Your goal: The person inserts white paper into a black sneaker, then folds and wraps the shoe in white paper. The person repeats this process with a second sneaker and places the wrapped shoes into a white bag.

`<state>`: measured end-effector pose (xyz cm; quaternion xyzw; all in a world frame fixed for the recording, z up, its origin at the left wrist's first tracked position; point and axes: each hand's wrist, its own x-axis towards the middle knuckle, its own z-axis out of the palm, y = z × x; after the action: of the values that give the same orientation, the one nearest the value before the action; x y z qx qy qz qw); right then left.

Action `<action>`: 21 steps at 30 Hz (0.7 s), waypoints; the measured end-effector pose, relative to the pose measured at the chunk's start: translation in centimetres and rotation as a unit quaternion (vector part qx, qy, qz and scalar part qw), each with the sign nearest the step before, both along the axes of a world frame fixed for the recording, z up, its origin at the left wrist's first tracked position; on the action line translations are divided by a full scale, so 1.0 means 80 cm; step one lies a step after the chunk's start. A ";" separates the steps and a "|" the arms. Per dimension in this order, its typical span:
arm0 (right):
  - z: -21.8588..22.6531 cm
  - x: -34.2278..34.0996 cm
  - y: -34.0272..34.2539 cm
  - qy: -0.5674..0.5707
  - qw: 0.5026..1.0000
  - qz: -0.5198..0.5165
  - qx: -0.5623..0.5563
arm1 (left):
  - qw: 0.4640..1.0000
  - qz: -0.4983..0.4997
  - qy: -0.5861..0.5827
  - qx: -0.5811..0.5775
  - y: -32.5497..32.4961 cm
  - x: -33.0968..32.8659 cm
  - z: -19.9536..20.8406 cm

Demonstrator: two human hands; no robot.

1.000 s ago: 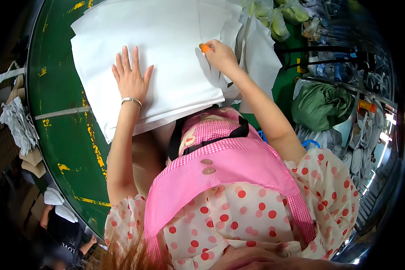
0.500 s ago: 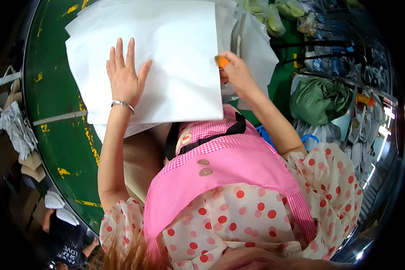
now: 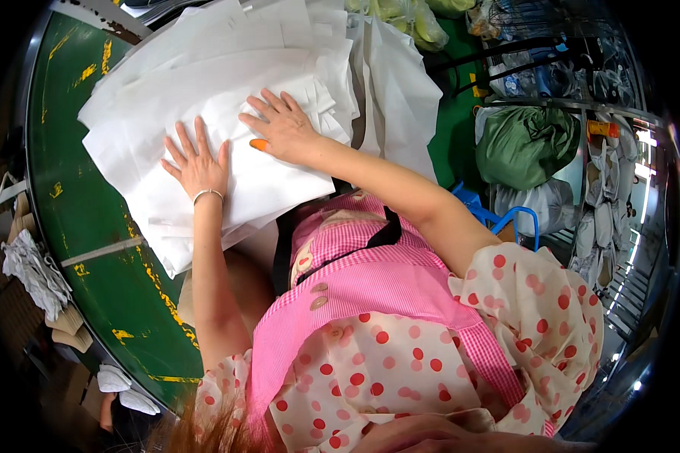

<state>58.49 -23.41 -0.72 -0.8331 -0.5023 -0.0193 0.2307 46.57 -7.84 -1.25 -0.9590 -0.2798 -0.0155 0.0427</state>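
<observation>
A thick, uneven pile of white sheets [image 3: 204, 83] lies in front of me, its layered edges fanned out. They look like paper or thin fabric; I cannot tell which. My left hand [image 3: 199, 167] rests flat on the near part of the pile, fingers spread, with a silver bangle at its wrist. Beside it on the right, my right hand [image 3: 285, 130] also presses flat on the sheets, fingers apart. An orange cover [image 3: 259, 144] sits on the right thumb. Neither hand grips anything.
Under the pile is a green surface [image 3: 98, 294] with worn yellow marks. More white sheets [image 3: 397, 90] hang to the right. Further right are a green bag [image 3: 529, 147], a blue tubular frame [image 3: 517, 215] and a metal rack [image 3: 582, 109]. Crumpled white cloth [image 3: 34, 272] lies far left.
My right hand has left the right edge of the big smooth top sheet and now lies flat beside my left hand. That sheet no longer covers the pile; layered edges show. The view has shifted.
</observation>
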 end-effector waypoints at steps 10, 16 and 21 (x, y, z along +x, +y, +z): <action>-0.001 0.101 -0.188 0.050 0.934 -0.353 -0.004 | 0.998 -0.021 -0.057 0.019 0.018 -0.013 -0.025; -0.085 0.108 -0.314 0.278 0.876 -0.365 -0.146 | 0.999 0.025 0.030 -0.017 -0.001 -0.006 0.047; 0.006 0.068 -0.301 0.241 0.935 -0.248 -0.083 | 0.934 -0.026 -0.259 -0.244 -0.085 0.027 0.133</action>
<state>63.93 -47.50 -0.24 -0.9271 -0.2085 0.1668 0.2629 48.76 -14.62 9.36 -0.9095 -0.2510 -0.1960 -0.2674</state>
